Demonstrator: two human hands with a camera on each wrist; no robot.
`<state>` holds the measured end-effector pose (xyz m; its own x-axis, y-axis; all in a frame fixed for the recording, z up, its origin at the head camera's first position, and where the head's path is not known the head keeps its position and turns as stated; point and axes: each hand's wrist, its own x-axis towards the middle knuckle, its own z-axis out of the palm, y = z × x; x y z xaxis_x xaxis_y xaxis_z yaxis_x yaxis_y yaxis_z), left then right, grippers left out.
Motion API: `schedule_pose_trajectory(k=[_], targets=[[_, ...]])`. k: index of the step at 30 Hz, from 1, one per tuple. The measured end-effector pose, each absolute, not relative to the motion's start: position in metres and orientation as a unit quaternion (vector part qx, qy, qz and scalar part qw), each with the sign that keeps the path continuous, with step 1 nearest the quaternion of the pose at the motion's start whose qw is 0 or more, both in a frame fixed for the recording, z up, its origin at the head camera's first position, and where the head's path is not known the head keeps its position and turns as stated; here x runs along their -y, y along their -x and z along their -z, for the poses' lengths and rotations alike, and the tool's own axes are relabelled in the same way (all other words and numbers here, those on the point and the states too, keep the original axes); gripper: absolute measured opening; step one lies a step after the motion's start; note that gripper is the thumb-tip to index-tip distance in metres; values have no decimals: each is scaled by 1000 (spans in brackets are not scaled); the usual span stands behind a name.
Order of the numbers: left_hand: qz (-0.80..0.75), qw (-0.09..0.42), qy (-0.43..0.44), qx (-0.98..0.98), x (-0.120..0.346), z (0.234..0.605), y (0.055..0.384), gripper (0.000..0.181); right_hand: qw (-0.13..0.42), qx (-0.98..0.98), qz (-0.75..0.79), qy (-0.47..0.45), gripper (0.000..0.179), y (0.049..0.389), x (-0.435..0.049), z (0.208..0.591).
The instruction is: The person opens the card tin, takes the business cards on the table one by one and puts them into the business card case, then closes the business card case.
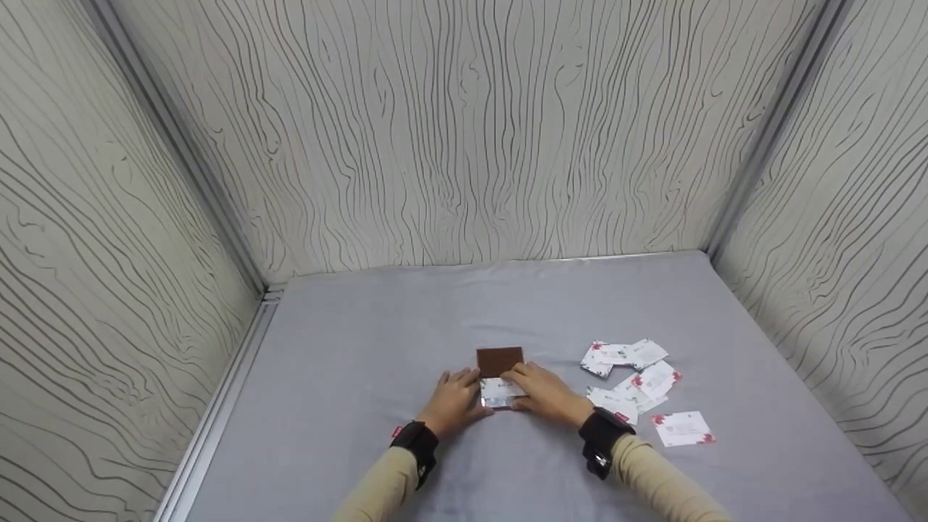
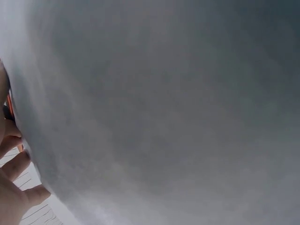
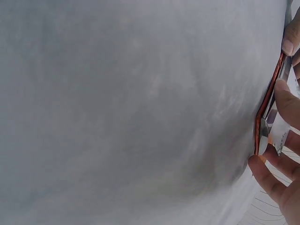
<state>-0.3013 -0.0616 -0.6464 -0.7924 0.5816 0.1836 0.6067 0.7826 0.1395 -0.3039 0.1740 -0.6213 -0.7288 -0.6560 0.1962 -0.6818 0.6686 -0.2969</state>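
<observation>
A brown card holder lies opened on the table, its bare flap away from me. Over its near half sits a white business card with a clear sleeve edge below. My left hand grips the holder's left side, thumb at the near corner and fingers along the edge. From the right, my right hand holds the card between its thumb at the near edge and its fingers at the far edge. In the right wrist view the holder shows edge-on beside the right fingers. The left wrist view shows mostly cloth, with left fingers at its edge.
Right of my hands lie several loose white business cards, overlapping in a far pile and a middle group. One separate card lies nearer me. Grey cloth covers the table, and patterned panels rise around it.
</observation>
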Motion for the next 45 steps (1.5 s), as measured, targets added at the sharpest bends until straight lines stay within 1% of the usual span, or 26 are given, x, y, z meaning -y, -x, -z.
schedule_pose_trajectory(k=[7,16,24,38,45], targets=[[97,66,313,942,62,647,301,66,51,909,-174,-376,48,304,-173,622],[107,65,321,939,62,647,301,65,63,903,-160,-393,47,303,-173,622],[107,70,321,938,62,644,299,64,60,908,-159,-382,47,303,-171,622],[107,74,319,939,62,648,300,64,73,908,-148,-385,48,303,-171,625],[103,94,332,933,63,648,301,60,65,913,-136,-380,48,305,-172,625]])
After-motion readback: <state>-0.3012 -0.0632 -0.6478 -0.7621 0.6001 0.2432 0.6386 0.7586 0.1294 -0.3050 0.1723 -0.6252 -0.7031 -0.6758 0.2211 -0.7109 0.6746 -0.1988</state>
